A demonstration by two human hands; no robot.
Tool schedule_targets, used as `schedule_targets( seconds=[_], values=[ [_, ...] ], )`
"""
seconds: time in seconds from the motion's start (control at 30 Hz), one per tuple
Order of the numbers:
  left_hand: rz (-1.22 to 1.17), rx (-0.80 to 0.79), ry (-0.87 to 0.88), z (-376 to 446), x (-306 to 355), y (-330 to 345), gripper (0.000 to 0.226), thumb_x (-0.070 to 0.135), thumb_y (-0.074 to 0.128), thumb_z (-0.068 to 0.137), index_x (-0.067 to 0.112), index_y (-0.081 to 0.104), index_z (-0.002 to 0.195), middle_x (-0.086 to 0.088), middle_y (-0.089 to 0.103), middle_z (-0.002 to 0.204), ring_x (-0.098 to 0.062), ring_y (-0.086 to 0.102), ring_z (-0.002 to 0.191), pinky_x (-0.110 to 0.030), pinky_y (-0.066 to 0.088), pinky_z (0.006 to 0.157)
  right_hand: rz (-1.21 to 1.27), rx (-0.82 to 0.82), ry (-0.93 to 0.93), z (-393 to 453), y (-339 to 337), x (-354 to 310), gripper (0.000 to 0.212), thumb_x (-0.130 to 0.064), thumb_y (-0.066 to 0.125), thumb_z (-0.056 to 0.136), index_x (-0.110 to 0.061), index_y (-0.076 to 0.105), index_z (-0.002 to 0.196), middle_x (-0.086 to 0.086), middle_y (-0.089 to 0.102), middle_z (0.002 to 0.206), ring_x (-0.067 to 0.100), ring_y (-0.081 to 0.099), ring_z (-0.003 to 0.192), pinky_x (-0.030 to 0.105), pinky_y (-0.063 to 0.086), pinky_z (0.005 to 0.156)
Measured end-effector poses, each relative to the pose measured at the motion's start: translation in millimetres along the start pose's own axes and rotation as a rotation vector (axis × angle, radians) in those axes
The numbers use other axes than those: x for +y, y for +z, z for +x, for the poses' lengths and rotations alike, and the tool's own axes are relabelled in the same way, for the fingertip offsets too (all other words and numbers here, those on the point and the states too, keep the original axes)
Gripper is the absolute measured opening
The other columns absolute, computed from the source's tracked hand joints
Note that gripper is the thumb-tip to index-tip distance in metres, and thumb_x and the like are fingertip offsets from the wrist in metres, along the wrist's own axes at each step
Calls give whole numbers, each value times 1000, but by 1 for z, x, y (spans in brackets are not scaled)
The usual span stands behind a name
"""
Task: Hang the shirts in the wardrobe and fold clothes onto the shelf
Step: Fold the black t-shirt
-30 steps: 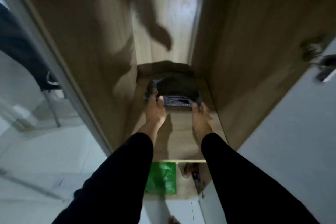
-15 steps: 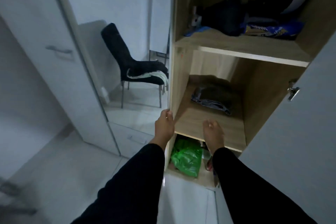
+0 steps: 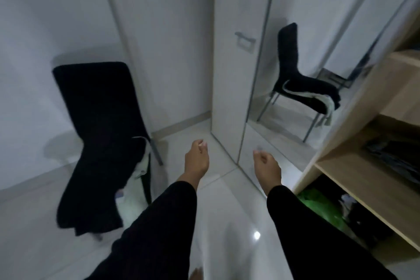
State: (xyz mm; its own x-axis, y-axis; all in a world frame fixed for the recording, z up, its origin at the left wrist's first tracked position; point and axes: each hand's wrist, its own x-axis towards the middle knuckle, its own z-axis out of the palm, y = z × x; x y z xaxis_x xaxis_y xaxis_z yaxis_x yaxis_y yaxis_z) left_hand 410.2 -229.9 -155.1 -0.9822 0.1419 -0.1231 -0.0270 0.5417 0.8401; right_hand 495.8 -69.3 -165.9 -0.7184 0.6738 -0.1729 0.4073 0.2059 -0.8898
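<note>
Folded dark garment (image 3: 395, 157) lies flat on the middle wooden shelf (image 3: 363, 179) of the wardrobe (image 3: 354, 107), at the far right of your view. Its long axis seems to run along the shelf's depth, from the front edge back toward the rear; the picture cuts it off at the right, so its far end cannot be told.

Both your hands are out over the white floor (image 3: 227, 223), well apart from that garment and to its left. Your left hand (image 3: 196, 158) hangs with fingers loosely curled, holding nothing. Your right hand (image 3: 267, 167) is likewise half-curled and bare of any load, nearer the wardrobe's side panel than the left, yet not touching it. Both sleeves are black.

Containers: the shelf holds the folded garment only, as far as shows. The compartment below holds a green bag (image 3: 318, 204) and some dark items beside it, too dim to name.

Left of your hands stands a black chair (image 3: 100, 125) with dark clothing and a pale garment (image 3: 142, 166) draped over it. The mirrored door (image 3: 295, 75) shows that chair in reflection.
</note>
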Motion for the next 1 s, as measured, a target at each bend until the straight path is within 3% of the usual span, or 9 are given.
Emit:
schedule_targets(
  seconds=[0.17,0.33,0.4,0.5,0.6,0.73,0.87,1.0],
  values=[
    [-27,179,-132,-8,-59,-95,41,30,31,102,10,43,136,-13,51,134,-28,47,123,-31,34,100,-46,-176,-99,-31,88,-39,44,-39,47,96,-6,57,124,9,61,123,25,55,113,28,39,94],
    [-49,277,-221,1,-114,-182,41,32,31,102,13,44,135,-12,55,127,-27,51,114,-24,32,83,-104,-275,-166,-48,177,-81,43,-38,47,97,-5,58,122,9,62,116,25,55,110,26,37,87],
    [-44,307,-236,11,-137,-218,40,31,31,102,12,44,135,-12,55,126,-25,51,113,-24,31,83,-105,-282,-163,-54,217,-97,43,-37,47,96,-4,59,122,9,62,112,23,55,106,25,37,85],
    [-10,349,-258,33,-171,-275,39,31,31,102,12,46,133,-11,56,126,-27,50,117,-24,30,83,-97,-333,-148,-69,279,-121,43,-36,46,97,-6,56,127,8,60,124,25,53,116,27,38,94],
    [-9,384,-313,56,-202,-324,36,31,31,102,12,51,124,-11,57,117,-29,51,112,-31,35,89,-101,-391,-135,-82,337,-135,41,-35,46,96,-8,55,126,8,59,125,23,54,111,27,38,92],
    [45,336,-370,82,-237,-359,25,27,29,102,16,51,106,-6,49,98,-26,50,98,-30,34,83,-187,-445,-140,-89,389,-142,38,-30,47,97,-7,53,127,10,57,127,24,53,116,27,37,93],
    [138,227,-362,122,-258,-369,34,27,31,102,11,52,123,-13,57,118,-31,52,114,-32,37,94,-247,-442,-71,-72,424,-141,40,-26,50,96,-8,50,131,10,56,132,26,52,120,28,38,96],
    [198,78,-360,172,-279,-363,36,29,36,101,11,51,128,-11,58,125,-29,51,119,-30,37,97,-328,-465,-55,-38,460,-138,41,-24,51,95,-6,49,132,11,56,132,26,52,121,26,37,95]
  ],
)
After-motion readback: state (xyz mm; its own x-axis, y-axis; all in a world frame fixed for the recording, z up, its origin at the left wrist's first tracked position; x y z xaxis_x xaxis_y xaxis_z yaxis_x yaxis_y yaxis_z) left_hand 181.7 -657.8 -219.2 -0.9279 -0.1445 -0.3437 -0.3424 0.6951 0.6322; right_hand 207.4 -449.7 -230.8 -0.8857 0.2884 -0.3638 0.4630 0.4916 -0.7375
